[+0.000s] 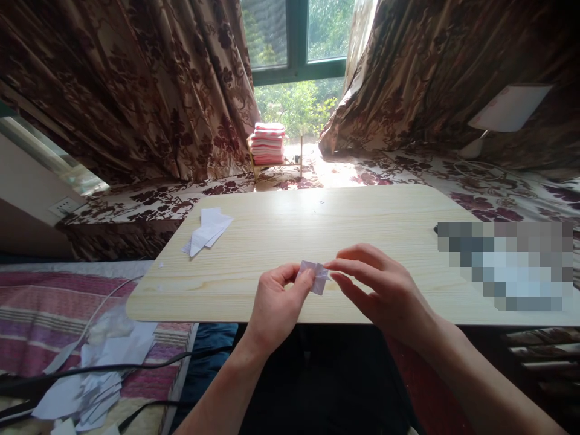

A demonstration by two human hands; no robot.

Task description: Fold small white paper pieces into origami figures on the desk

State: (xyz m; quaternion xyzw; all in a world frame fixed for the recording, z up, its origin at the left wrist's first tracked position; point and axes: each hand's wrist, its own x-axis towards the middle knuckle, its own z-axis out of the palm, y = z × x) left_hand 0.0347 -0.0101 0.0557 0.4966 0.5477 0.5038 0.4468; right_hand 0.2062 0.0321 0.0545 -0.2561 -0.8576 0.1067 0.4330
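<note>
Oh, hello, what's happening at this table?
A person is working a small folded piece of paper with bare hands above the table. The left hand pinches it; the right hand has its fingertips at the paper's right edge, though whether they grip it is unclear. A few white sheets lie toward the table's left end.

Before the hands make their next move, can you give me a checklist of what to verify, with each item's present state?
1. Left hand pinches the small folded paper between thumb and fingers: ok.
2. Right hand is at the paper's right edge: ok.
3. Right fingertips grip that edge: cannot tell; contact is too small to judge.
4. Creases line up: cannot tell at this size.
5. Loose white paper sheets lie apart from both hands, on the tabletop: ok.
</note>
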